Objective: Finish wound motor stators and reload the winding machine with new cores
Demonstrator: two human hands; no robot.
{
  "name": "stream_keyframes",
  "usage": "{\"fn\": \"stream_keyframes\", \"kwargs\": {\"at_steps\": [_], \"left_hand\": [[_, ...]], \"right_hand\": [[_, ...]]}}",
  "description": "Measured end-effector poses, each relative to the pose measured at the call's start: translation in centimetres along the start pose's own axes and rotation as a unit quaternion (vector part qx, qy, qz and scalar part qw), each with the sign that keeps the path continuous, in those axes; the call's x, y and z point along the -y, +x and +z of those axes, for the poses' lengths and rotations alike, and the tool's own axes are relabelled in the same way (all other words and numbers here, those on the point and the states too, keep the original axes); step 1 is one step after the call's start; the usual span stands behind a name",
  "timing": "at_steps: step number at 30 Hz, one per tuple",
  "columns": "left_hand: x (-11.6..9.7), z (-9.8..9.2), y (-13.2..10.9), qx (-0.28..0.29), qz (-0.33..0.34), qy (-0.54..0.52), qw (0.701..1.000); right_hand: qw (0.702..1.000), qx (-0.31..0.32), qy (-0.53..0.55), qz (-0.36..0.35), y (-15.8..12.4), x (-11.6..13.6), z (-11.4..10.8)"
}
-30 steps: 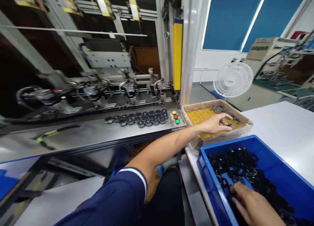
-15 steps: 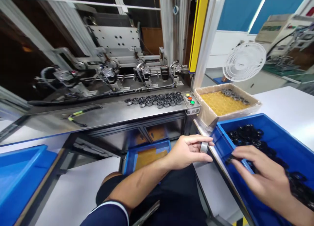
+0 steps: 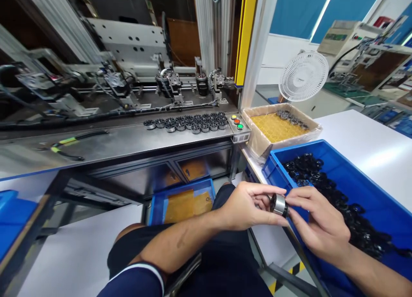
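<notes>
My left hand (image 3: 252, 206) is closed around a silver metal ring (image 3: 278, 204), thumb below and fingers above and behind it. A black part (image 3: 286, 210) shows at the ring's right side, and the fingertips of my right hand (image 3: 317, 222) pinch it there. Both hands meet in front of the near left corner of a blue bin (image 3: 273, 172). Inside that bin lie many loose black plastic parts (image 3: 337, 198). Rows of ring-shaped pieces (image 3: 193, 122) stand on the metal ledge (image 3: 128, 146) of the machine.
Green-handled pliers (image 3: 69, 141) lie on the ledge. A button box (image 3: 240, 127) sits at its right end, beside a lined carton (image 3: 254, 138). Behind are a white fan (image 3: 302, 77) and machine fixtures (image 3: 174, 89). Below is a blue tray (image 3: 157, 207).
My right hand has moved left from over the blue bin, bringing a black part to the ring in my left hand. The camera view has shifted, so the surroundings appear further left.
</notes>
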State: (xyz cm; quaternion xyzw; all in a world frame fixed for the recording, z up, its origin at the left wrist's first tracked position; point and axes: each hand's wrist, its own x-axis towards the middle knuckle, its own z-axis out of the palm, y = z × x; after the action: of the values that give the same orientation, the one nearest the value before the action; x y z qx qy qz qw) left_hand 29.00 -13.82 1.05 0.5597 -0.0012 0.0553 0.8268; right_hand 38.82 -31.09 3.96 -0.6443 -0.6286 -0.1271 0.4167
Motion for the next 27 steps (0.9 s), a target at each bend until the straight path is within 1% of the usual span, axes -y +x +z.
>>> {"fn": "stream_keyframes", "kwargs": {"at_steps": [2, 5, 8, 11, 21, 27], "left_hand": [[0.2, 0.0, 0.1, -0.005, 0.007, -0.006, 1.0], [0.3, -0.2, 0.2, -0.017, -0.003, -0.018, 1.0], [0.3, -0.3, 0.2, -0.018, -0.018, -0.034, 0.999], [0.4, -0.3, 0.3, -0.021, -0.028, -0.037, 0.999], [0.4, -0.5, 0.5, -0.018, -0.046, -0.049, 0.998], [0.6, -0.5, 0.4, -0.003, -0.051, -0.066, 0.997]], "right_hand": [[1.0, 0.019, 0.002, -0.009, 0.0, -0.1, -0.2], [0.999, 0.04, -0.019, -0.029, 0.0, -0.5, -0.3], [0.995, 0.032, -0.067, -0.065, -0.1, -1.1, -0.2], [0.992, 0.031, -0.096, -0.078, -0.2, -1.5, -0.2], [0.987, 0.035, -0.121, -0.099, -0.6, -2.0, -0.1], [0.985, 0.035, -0.13, -0.111, -0.6, -1.8, 0.0]]}}
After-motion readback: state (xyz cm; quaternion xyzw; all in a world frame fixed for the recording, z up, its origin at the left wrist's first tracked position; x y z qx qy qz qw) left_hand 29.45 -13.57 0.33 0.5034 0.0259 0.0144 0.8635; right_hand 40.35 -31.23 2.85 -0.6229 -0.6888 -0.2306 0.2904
